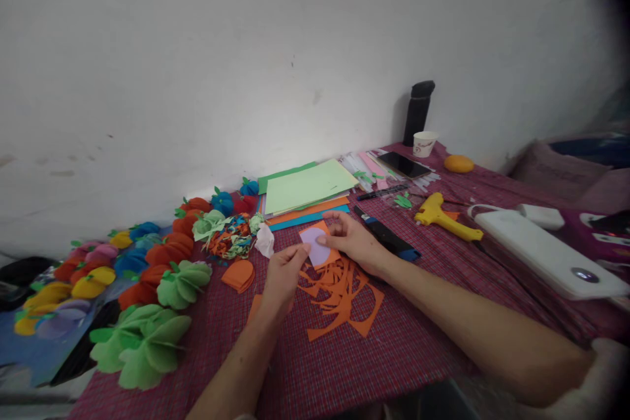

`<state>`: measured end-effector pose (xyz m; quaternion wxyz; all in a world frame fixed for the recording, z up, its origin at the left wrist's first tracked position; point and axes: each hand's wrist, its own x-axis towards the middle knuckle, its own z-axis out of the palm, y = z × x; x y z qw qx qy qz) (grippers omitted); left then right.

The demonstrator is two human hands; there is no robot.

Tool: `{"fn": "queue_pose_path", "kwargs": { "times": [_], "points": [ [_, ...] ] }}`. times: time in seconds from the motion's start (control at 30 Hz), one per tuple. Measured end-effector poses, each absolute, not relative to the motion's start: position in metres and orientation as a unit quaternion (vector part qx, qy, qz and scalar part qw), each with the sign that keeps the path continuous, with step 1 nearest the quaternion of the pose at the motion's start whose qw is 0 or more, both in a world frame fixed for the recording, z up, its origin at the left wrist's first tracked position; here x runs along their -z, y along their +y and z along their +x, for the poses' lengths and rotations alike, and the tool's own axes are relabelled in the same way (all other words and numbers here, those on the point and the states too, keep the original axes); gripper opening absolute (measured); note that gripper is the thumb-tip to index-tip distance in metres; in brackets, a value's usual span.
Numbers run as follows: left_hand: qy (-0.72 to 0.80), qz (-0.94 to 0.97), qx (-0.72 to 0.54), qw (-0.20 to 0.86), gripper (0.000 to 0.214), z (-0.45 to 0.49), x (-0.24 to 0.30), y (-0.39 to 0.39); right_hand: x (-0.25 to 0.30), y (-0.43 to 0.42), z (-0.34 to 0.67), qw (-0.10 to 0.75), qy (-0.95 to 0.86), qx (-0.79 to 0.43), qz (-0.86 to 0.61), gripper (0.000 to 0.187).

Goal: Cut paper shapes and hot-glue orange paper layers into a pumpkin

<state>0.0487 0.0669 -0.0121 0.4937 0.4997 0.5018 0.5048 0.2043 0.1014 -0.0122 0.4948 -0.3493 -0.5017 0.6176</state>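
My left hand [283, 272] and my right hand [352, 239] together pinch a pale lilac paper circle [315, 246] laid on a small orange paper piece [325, 228]. Both hands hover just above the red checked tablecloth [394, 354]. Below them lies a heap of orange paper offcuts [342, 298]. A small stack of orange cut-out circles [239, 274] sits left of my left hand.
Paper pom-pom fruits in green, orange, yellow and blue [142, 269] crowd the left. Coloured paper sheets [305, 187] lie behind my hands. A yellow glue gun [443, 215], phone [403, 164], paper cup [424, 143], black bottle [417, 111], white device [546, 252] stand right.
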Motion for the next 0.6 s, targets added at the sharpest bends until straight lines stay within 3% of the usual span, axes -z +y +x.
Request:
{"fn": "queue_pose_path", "kwargs": {
  "times": [0.43, 0.6],
  "points": [
    [0.476, 0.516, -0.480, 0.526, 0.021, 0.0455, 0.0071, 0.0675, 0.0123, 0.0998, 0.2058, 0.472, -0.529, -0.625, -0.327, 0.053],
    [0.474, 0.536, -0.454, 0.530, 0.030, 0.0449, 0.0045, 0.0686, 0.0186, 0.1010, 0.2060, 0.460, -0.576, -0.594, -0.322, 0.047]
  ]
}}
